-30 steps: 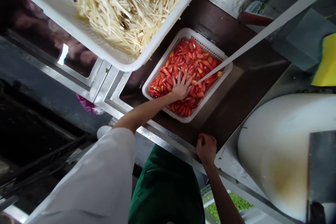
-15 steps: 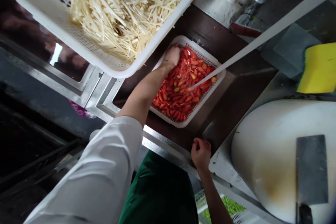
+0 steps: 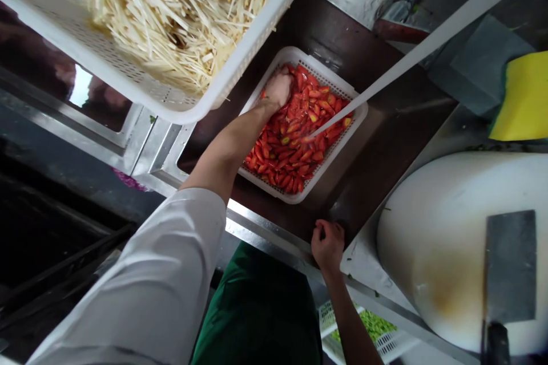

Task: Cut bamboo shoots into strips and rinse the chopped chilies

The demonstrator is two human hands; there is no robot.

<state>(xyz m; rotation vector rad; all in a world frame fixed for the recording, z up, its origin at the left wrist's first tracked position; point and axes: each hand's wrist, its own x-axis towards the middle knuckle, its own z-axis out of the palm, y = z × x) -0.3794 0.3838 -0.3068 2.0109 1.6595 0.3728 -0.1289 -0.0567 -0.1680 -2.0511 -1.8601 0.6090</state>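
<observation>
My left hand [image 3: 278, 90] reaches into a white perforated basket [image 3: 338, 173] in the sink. Its fingers are sunk among cut red chili peppers [image 3: 295, 151], so their grip is hidden. A stream of water [image 3: 385, 81] falls slantwise from the upper right onto the peppers, which look wet. On the near rim of the sink [image 3: 363, 182], to the right of the basket, rests my right hand [image 3: 327, 244]. Its fingers are curled in, with nothing visible inside them.
A larger white basket of enoki mushrooms [image 3: 188, 23] stands at upper left, overhanging the sink. On the right, a cleaver [image 3: 511, 268] lies on a round white chopping block [image 3: 432, 228], below a yellow cloth or sponge [image 3: 522, 97]. Chopped greens [image 3: 374, 324] sit in a lower basket.
My left hand has shifted slightly within the peppers, toward me. The right hand stays on the rim. The view has moved a little, sliding the mushroom basket up and left.
</observation>
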